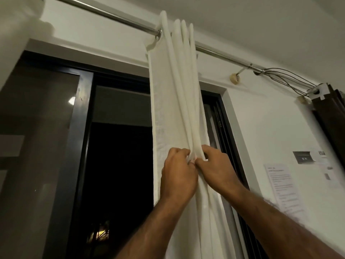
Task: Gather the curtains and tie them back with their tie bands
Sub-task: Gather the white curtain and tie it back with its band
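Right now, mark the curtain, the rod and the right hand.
curtain [168, 101]: head view, flat left panel, upper half.
rod [112, 16]: head view, bare metal left of the curtain.
right hand [218, 171]: head view, back of the hand, fingers gripping the curtain folds.

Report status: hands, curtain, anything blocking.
Left hand and right hand both pinching curtain folds. Curtain bunched, hanging from rod. No tie band in view. Nothing blocking.

Plain white curtain [173, 101], silver rod [112, 15], black window frame [78, 128].
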Demonstrator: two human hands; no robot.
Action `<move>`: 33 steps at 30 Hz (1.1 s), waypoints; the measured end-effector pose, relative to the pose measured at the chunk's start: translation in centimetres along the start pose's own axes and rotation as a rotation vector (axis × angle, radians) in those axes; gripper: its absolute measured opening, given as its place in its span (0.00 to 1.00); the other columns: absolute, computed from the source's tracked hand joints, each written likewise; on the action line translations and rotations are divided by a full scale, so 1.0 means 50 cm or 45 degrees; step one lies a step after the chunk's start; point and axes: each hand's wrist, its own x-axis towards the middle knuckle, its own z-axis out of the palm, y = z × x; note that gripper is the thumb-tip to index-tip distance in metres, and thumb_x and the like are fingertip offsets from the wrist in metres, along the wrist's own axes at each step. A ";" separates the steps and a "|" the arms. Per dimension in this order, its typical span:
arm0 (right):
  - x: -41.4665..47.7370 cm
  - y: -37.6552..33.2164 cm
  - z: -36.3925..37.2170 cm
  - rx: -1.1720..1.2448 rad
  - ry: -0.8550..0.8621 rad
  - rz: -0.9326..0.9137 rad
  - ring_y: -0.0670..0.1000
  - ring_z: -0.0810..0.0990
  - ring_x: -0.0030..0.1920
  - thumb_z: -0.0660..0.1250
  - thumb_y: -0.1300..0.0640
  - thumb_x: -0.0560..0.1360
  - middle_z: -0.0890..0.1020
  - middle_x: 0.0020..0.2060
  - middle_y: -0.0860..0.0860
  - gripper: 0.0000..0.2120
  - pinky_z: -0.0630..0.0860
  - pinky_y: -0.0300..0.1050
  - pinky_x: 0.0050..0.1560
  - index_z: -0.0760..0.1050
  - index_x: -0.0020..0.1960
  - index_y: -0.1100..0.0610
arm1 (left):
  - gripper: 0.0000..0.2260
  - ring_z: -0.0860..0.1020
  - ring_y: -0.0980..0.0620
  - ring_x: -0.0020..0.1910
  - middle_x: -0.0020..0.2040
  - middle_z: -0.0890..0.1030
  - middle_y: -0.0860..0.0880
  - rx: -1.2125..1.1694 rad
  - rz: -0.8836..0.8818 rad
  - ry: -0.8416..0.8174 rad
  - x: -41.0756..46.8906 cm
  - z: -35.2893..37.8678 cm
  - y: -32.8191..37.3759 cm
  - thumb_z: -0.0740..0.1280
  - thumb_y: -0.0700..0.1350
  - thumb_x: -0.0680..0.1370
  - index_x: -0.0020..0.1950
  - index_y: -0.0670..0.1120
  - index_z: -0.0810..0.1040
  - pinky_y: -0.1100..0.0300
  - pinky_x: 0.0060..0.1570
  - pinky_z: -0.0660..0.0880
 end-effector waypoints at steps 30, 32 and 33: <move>-0.195 0.130 0.042 0.997 -0.508 0.500 0.55 0.85 0.57 0.72 0.49 0.75 0.84 0.57 0.57 0.24 0.83 0.51 0.54 0.73 0.69 0.54 | 0.20 0.72 0.52 0.70 0.72 0.72 0.53 -0.776 -0.348 -0.475 -0.182 0.066 -0.122 0.62 0.43 0.82 0.73 0.58 0.70 0.50 0.67 0.73; -0.212 0.129 0.042 1.004 -0.433 0.566 0.55 0.86 0.51 0.68 0.54 0.78 0.85 0.52 0.56 0.17 0.84 0.49 0.47 0.76 0.65 0.55 | 0.28 0.64 0.57 0.75 0.77 0.63 0.58 -0.660 -0.308 -0.549 -0.202 0.064 -0.120 0.65 0.37 0.80 0.75 0.61 0.64 0.59 0.67 0.69; -0.222 0.128 0.042 1.013 -0.406 0.617 0.55 0.85 0.49 0.65 0.55 0.79 0.84 0.50 0.56 0.15 0.83 0.48 0.43 0.76 0.65 0.55 | 0.32 0.63 0.62 0.74 0.77 0.62 0.61 -0.621 -0.311 -0.578 -0.214 0.063 -0.121 0.67 0.37 0.79 0.76 0.62 0.61 0.63 0.65 0.70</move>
